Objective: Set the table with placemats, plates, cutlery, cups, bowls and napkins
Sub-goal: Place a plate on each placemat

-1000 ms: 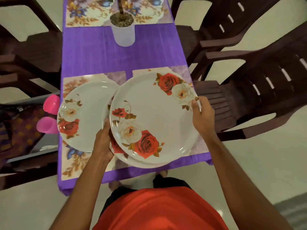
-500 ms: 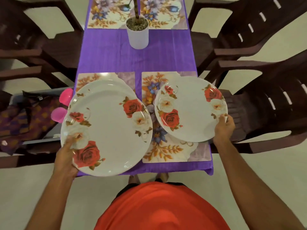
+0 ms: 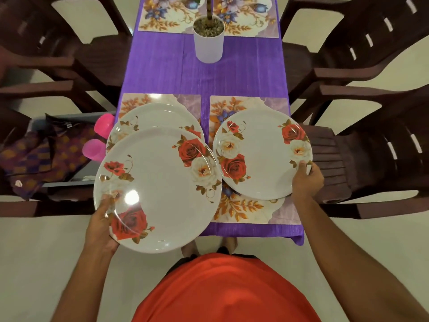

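My left hand [image 3: 102, 225] grips the near-left rim of a white rose-patterned plate [image 3: 160, 189], held above the table's near-left corner. Behind and under it, a second rose plate [image 3: 160, 117] lies on the near-left floral placemat [image 3: 185, 102]. My right hand [image 3: 306, 180] holds the near-right rim of a third rose plate [image 3: 264, 156], low over the near-right floral placemat [image 3: 241, 210]; whether it touches the mat I cannot tell. Two more floral placemats [image 3: 167, 17] lie at the far end.
A purple cloth [image 3: 243, 75] covers the narrow table. A white pot [image 3: 209, 40] with pebbles stands at its middle. Dark brown chairs [image 3: 362, 73] flank both sides. Two pink cups [image 3: 97, 147] and a patterned cloth [image 3: 41, 156] sit on the left chair.
The stacked plates have come apart: my left hand carried one left and nearer to me, my right hand brought another down over the right placemat. The view has shifted slightly.
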Tool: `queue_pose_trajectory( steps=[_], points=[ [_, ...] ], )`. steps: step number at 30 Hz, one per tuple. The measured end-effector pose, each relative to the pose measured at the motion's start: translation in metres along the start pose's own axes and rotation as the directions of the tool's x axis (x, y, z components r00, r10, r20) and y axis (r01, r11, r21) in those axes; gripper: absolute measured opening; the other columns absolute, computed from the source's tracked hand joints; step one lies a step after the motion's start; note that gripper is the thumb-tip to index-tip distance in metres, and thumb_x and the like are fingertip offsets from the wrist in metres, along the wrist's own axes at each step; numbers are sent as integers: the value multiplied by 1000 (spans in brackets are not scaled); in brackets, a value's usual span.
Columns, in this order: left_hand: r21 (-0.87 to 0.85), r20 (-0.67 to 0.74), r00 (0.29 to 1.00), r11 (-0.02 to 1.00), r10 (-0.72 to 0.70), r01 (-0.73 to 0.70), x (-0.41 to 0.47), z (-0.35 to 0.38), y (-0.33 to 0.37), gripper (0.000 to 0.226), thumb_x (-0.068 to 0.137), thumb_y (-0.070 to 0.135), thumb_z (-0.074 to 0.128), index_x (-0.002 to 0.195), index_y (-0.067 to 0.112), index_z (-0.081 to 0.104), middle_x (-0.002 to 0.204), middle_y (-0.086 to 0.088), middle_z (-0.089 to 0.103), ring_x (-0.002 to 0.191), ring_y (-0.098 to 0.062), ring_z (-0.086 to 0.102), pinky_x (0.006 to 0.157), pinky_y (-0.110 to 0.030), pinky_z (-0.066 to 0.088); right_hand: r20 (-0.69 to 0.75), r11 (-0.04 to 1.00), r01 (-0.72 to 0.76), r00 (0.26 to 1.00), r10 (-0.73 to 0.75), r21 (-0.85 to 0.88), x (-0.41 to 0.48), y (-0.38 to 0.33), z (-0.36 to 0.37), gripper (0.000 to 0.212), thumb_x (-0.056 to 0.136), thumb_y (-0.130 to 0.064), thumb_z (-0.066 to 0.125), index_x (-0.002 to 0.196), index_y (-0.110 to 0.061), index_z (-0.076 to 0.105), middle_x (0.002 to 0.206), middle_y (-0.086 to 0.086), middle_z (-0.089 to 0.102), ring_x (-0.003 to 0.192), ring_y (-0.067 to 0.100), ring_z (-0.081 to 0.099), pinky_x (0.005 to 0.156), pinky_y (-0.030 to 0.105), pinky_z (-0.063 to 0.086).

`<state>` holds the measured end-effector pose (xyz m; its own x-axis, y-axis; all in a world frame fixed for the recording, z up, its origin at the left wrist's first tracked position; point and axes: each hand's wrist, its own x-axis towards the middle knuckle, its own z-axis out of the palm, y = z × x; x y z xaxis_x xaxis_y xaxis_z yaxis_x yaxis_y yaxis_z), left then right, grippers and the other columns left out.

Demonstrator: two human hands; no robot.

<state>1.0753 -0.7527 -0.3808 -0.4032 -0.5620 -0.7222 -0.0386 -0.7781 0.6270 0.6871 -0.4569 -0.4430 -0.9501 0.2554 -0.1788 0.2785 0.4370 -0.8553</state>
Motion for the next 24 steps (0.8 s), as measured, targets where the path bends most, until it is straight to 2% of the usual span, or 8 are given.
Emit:
queue_pose_trajectory(
  steps=[2, 5, 8, 11, 15, 20, 22, 24],
  points=[
    [11, -10, 1000, 1000, -5, 5, -3, 1, 1, 43, 99, 52, 48, 109, 17, 73, 93, -12, 73, 74, -30, 73, 59, -52, 59, -12, 1000, -14, 1000, 14, -2, -2, 0, 5, 21, 98, -28, 62, 104, -12, 73, 91, -3, 68, 84, 14, 65, 66, 21, 51],
    [43, -8, 1000, 999, -22, 23, -3, 0, 2, 46, 99, 51, 48, 87, 20, 80, 84, -11, 73, 68, -31, 71, 53, -52, 56, -11, 999, -10, 1000, 10, -31, -7, -2, 8, 24, 97, -29, 63, 106, -10, 74, 94, -1, 71, 86, 14, 65, 61, 15, 43],
    [33, -12, 1000, 999, -6, 7, -5, 2, 5, 39, 98, 50, 51, 93, 22, 78, 88, -11, 74, 69, -30, 72, 53, -54, 57, -9, 999, -39, 999, 39, -10, -9, -2, 8, 22, 96, -26, 66, 110, -10, 75, 95, -3, 71, 86, 11, 65, 60, 15, 43],
    [30, -11, 1000, 999, 17, -16, -3, 7, 6, 37, 95, 50, 54, 104, 20, 74, 93, -11, 74, 73, -32, 73, 54, -55, 58, -3, 998, -57, 998, 57, 23, -9, -1, 6, 17, 94, -19, 69, 106, -10, 76, 89, -5, 70, 76, 3, 62, 62, 17, 47],
    [19, -21, 999, 999, 32, -32, -1, 15, 7, 62, 84, 57, 67, 131, 17, 60, 109, -15, 71, 86, -36, 72, 67, -66, 56, 2, 996, -61, 998, 61, 65, -13, -2, 6, 13, 90, -13, 71, 101, -13, 77, 79, -12, 66, 73, -1, 62, 64, 21, 51],
    [38, 0, 999, 998, 49, -49, 1, 18, 9, 36, 97, 50, 53, 111, 21, 70, 93, -11, 75, 79, -32, 74, 70, -75, 50, 4, 996, -69, 998, 68, 61, -15, -3, 5, 16, 88, -11, 71, 102, -15, 77, 88, -8, 71, 81, 3, 67, 64, 19, 53],
    [17, -39, 997, 998, 62, -61, 0, 15, 12, 38, 98, 50, 53, 96, 22, 80, 90, -9, 76, 77, -29, 74, 63, -64, 57, -4, 997, -57, 998, 57, 43, -17, -4, 6, 15, 88, -12, 71, 102, -15, 77, 89, -7, 72, 79, 1, 66, 61, 16, 52],
    [22, -24, 998, 998, 57, -57, -2, 10, 16, 48, 100, 51, 46, 81, 26, 82, 81, -6, 75, 67, -26, 73, 51, -51, 58, -25, 1000, -29, 999, 29, 10, -18, -5, 6, 14, 89, -13, 70, 101, -14, 77, 88, -6, 72, 75, 1, 65, 60, 17, 50]
  ],
)
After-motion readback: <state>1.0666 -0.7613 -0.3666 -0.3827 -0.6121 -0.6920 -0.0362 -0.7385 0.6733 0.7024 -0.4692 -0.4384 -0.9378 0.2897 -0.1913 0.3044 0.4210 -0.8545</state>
